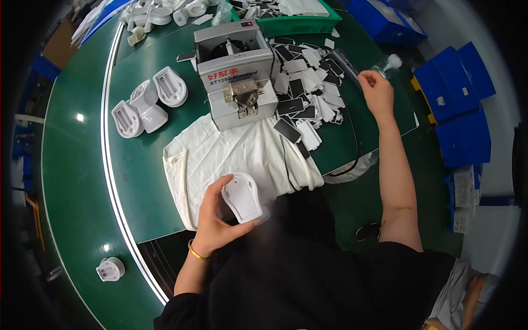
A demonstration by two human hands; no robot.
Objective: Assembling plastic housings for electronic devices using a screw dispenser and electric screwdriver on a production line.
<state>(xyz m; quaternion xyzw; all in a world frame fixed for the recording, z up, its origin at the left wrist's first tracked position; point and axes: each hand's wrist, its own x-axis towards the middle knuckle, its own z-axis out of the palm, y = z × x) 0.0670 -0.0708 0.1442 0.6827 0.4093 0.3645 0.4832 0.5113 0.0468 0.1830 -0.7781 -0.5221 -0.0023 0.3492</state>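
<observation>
In my left hand is a white plastic housing, gripped by its edges between thumb and fingers above a white cloth. Its flat side, with small recesses, faces up. My right hand reaches out to the far right, fingers curled and pinched together; what they hold, if anything, I cannot make out. Close beside those fingers are a dark rod-shaped tool and a clear bottle with a white top. A grey screw-feeder machine stands behind the cloth.
White and black flat covers lie piled right of the machine. Several white housings sit to its left, another housing at lower left. A green crate stands behind. Blue bins are at right. A black cable hangs over the table edge.
</observation>
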